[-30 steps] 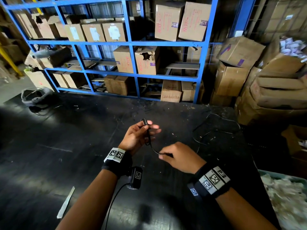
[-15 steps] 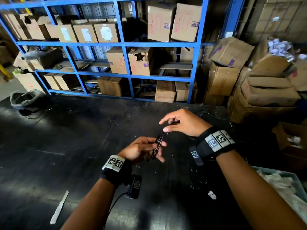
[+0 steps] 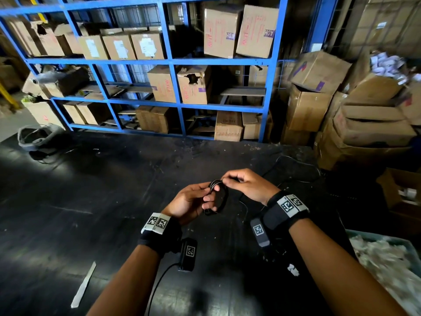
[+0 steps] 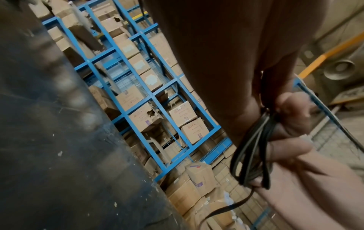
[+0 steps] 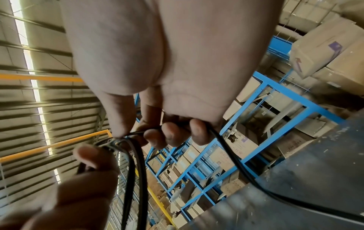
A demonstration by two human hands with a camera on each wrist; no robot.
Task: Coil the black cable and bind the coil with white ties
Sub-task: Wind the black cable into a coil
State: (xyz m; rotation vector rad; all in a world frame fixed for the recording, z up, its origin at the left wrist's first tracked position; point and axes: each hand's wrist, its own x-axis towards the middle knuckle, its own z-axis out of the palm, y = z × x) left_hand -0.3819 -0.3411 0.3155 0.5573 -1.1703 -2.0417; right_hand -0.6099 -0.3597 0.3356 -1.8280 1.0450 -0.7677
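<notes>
A thin black cable is wound into a small coil held above the black table. My left hand grips the coil, its loops hanging between thumb and fingers. My right hand pinches the cable at the top of the coil, thumb against fingers. The loose strand runs out past my right hand, down to the table and away to the right. A white tie-like scrap lies on the table near my right forearm.
A blue rack full of cardboard boxes stands behind the table. More boxes are piled at the right. A bin of white pieces sits at lower right. A pale strip lies at lower left, a grey bag at far left.
My right hand swung up and over, then came back down to the coil in my left hand, laying on another loop. The coil has grown from a single strand to several loops.
</notes>
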